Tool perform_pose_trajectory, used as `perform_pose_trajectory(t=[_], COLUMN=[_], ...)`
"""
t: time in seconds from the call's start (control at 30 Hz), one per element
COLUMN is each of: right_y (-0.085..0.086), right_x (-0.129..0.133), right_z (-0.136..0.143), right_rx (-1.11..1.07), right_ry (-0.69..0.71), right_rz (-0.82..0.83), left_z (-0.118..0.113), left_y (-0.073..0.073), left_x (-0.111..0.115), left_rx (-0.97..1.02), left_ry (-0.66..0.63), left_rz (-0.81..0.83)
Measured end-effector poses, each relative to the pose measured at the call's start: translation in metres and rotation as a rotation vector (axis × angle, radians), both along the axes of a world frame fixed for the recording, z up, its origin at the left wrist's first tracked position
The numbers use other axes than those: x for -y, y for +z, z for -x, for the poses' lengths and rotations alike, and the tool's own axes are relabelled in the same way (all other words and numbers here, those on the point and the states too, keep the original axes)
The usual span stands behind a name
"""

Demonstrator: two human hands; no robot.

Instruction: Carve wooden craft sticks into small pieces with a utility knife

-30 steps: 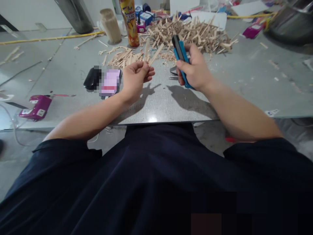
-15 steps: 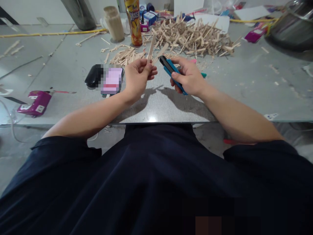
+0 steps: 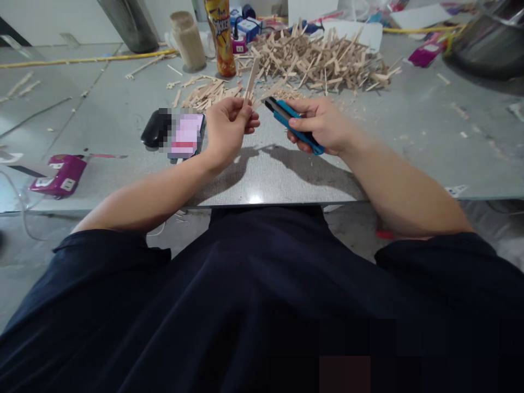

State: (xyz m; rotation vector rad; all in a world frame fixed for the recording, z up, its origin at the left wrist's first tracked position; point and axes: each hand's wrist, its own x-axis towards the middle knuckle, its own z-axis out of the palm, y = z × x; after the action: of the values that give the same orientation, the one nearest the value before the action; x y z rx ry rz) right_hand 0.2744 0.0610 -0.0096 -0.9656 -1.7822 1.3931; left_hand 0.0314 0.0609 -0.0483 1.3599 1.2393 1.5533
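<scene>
Blue plastic fills the right hand (image 3: 321,128), whose grip is wrapped round a blue utility knife (image 3: 285,114) with the thumb laid along the handle and the black nose aimed at the left hand (image 3: 227,128). The left grip is pressed together, thumb against fingers, pinching pale wooden strips (image 3: 251,79) that fan out above the fingertips, one rising steeply and another slanting off to the right. The nose of the knife is beside that slanting strip; I cannot tell whether the edge touches wood. The step in hand looks like trimming or shaving the strip in mid-air, and such work calls for a firm pinch, a light and shallow stroke, and left fingertips kept out of the blade's line. Underneath is a grey counter (image 3: 409,147) with a dull sheen, a bright glint near its front edge and both hands' shadows across it. Beyond the hands lie fine shavings (image 3: 289,94), a flat scatter of loose sticks (image 3: 208,97) and a much larger tangled heap (image 3: 315,60). A cloudy jar (image 3: 187,43) and an orange-labelled bottle (image 3: 223,43) stand at the back, near a yellow cord (image 3: 90,59). A blurred-out phone (image 3: 186,134) and a rounded black object (image 3: 152,131) sit just left of the left hand.
</scene>
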Motion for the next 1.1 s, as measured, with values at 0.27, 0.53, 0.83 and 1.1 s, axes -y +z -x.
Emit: perform_pose_trajectory(t=[0.27, 0.53, 0.83, 1.1], right_y=[0.008, -0.003, -0.004, -0.002], right_x=[0.009, -0.010, -0.018, -0.009], right_z=[0.000, -0.005, -0.012, -0.011], right_rx=[-0.003, -0.098, -0.150, -0.208], right_ry=[-0.018, -0.165, -0.003, 0.103], right_rz=[-0.063, -0.152, 0.251, 0.190], left_z=[0.000, 0.003, 0.009, -0.001], left_y=[0.000, -0.001, 0.007, 0.018], left_x=[-0.001, 0.006, 0.011, 0.011], left_rx=[0.021, -0.109, -0.488, -0.106], left_ry=[-0.018, -0.340, -0.357, -0.268], left_rz=[0.008, 0.203, 0.299, 0.388])
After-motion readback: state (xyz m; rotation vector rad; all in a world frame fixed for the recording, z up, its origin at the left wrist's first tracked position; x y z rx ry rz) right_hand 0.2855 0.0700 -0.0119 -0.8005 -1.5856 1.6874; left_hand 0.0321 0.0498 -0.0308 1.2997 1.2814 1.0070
